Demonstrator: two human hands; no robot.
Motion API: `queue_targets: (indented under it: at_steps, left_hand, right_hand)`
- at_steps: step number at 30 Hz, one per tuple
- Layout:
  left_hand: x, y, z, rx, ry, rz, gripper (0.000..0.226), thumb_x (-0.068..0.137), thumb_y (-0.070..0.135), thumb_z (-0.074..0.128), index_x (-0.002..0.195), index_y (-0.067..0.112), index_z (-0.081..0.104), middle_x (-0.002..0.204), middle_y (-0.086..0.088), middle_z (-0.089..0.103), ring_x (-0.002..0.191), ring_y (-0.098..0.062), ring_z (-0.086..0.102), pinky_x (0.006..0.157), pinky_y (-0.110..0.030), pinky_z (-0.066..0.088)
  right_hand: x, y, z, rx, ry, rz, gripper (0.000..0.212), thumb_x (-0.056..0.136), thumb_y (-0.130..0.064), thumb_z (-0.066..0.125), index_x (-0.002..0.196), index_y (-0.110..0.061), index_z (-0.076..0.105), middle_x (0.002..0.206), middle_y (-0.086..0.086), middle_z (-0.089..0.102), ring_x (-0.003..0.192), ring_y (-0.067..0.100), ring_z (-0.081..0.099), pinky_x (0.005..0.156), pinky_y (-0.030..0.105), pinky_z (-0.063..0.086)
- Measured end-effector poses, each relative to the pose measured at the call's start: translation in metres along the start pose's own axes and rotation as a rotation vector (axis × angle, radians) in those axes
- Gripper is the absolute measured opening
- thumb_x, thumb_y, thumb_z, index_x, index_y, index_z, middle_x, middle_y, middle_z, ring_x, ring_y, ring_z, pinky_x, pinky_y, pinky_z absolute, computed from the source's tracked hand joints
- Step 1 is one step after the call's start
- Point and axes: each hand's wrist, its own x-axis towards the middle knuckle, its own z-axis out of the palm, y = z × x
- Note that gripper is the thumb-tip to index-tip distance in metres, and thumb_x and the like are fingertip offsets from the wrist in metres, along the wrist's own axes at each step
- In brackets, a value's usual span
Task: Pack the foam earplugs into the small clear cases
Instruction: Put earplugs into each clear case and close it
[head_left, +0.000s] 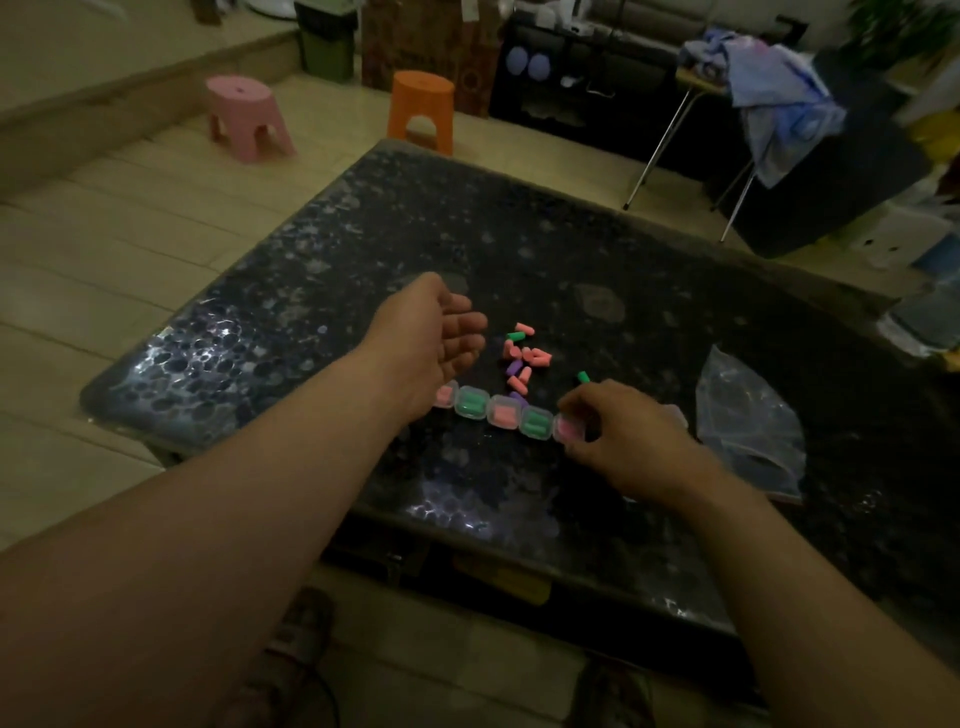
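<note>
Sitting in a row at mid-frame, five small clear cases (501, 415) hold foam plugs, alternating pink and green. Just above them lie loose earplugs (522, 356), mostly pink, some purple and green. The right hand (623, 436) pinches the rightmost case (566, 430); the left hand (436, 338) hovers over the row's left end, relaxed, grasping nothing. The dark mottled table (311, 291) also bears a clear plastic bag (748, 415) at right. At upper left, a pink stool (244, 117) and an orange stool (421, 111) stand on the tiled floor (104, 249).
</note>
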Motion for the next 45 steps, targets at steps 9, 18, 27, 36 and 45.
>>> queue_targets:
  at_steps: [9,18,27,36,45]
  left_hand:
    - [-0.005,-0.007,0.010,0.080,-0.041,-0.025,0.044,0.112,0.035,0.038,0.105,0.013,0.076,0.086,-0.004,0.077,0.073,-0.016,0.064,0.073,-0.031,0.052]
    - [-0.009,-0.025,0.025,0.145,-0.160,-0.101,0.024,0.102,0.021,0.056,0.115,0.012,0.075,0.072,0.001,0.078,0.069,-0.014,0.064,0.068,-0.028,0.052]
    - [-0.002,-0.039,0.028,0.212,-0.224,-0.085,0.031,0.099,0.021,0.063,0.124,0.008,0.076,0.090,-0.006,0.077,0.067,-0.014,0.064,0.065,-0.026,0.051]
    - [-0.015,-0.053,0.034,0.583,-0.534,0.176,0.037,0.103,0.016,0.069,0.139,0.023,0.062,0.105,-0.003,0.076,0.083,-0.009,0.075,0.068,-0.020,0.059]
    - [-0.020,-0.048,0.023,0.613,-0.571,0.303,0.026,0.101,0.030,0.075,0.126,0.027,0.070,0.100,-0.001,0.082,0.098,-0.016,0.080,0.093,-0.043,0.063]
  right_hand:
    - [0.006,0.034,-0.034,0.358,0.517,0.291,0.044,0.104,-0.027,0.069,0.146,-0.023,0.057,0.142,0.006,0.060,0.122,0.022,0.063,0.104,0.045,0.056]
    - [-0.005,0.066,-0.022,0.052,0.248,0.344,0.032,0.103,-0.028,0.068,0.134,-0.030,0.067,0.132,-0.002,0.069,0.112,0.019,0.068,0.091,0.040,0.059]
    - [0.003,0.044,-0.012,-0.151,0.028,0.179,0.037,0.096,-0.032,0.073,0.133,-0.033,0.069,0.135,-0.003,0.068,0.122,0.020,0.064,0.098,0.038,0.055]
    - [-0.010,0.008,-0.029,1.048,0.074,0.274,0.022,0.097,-0.034,0.078,0.111,-0.017,0.075,0.104,0.008,0.082,0.100,0.029,0.079,0.094,0.050,0.063]
    - [-0.020,-0.010,-0.036,1.199,-0.070,0.309,0.025,0.108,-0.031,0.062,0.119,-0.012,0.074,0.101,0.008,0.084,0.090,0.021,0.083,0.080,0.038,0.060]
